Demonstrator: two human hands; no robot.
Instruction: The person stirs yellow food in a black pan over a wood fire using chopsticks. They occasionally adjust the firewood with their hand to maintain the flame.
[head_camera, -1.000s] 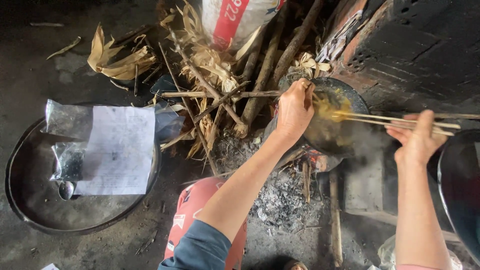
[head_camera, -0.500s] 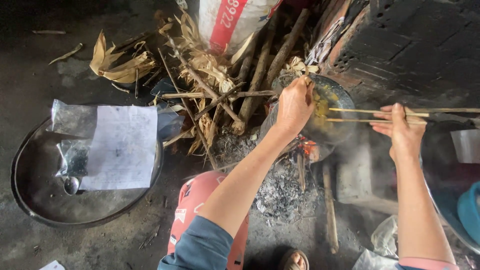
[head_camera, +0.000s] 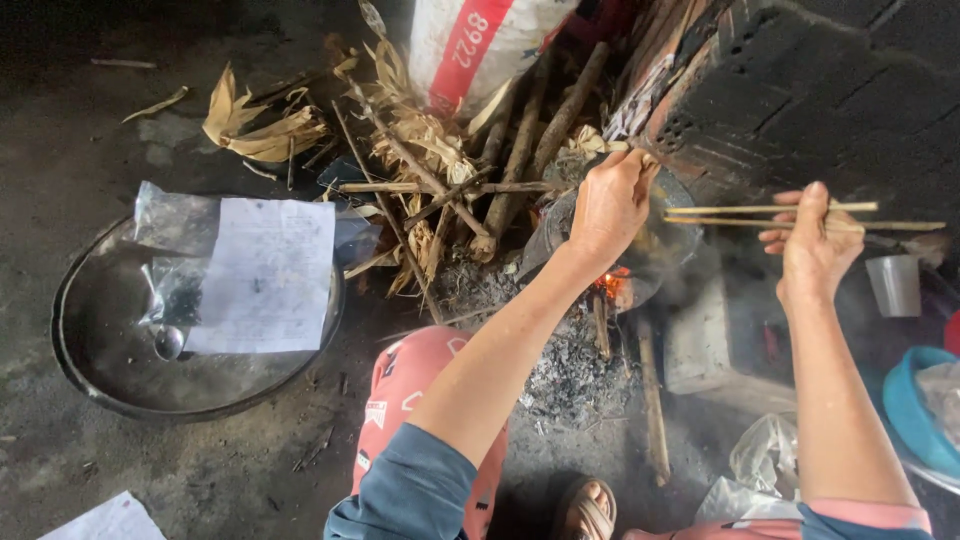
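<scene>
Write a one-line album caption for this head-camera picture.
Over a small wood fire, the left hand grips a dark pan while the right hand holds long chopsticks.

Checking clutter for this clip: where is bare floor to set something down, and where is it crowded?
Bare floor lies left of the dry husks, above the wide pan, and below that pan. It is crowded around the firewood, the pot, and the left hand and right hand.

You are squatting in a rustic open-hearth cooking area, not a fitted kitchen. A blackened pot (head_camera: 650, 250) sits over glowing embers (head_camera: 612, 287) and grey ash (head_camera: 570, 375) on a bare dirt floor (head_camera: 60, 130). Firewood sticks (head_camera: 520, 150) and dried husks (head_camera: 265, 135) lie piled beside a soot-dark brick wall (head_camera: 800, 90).
</scene>
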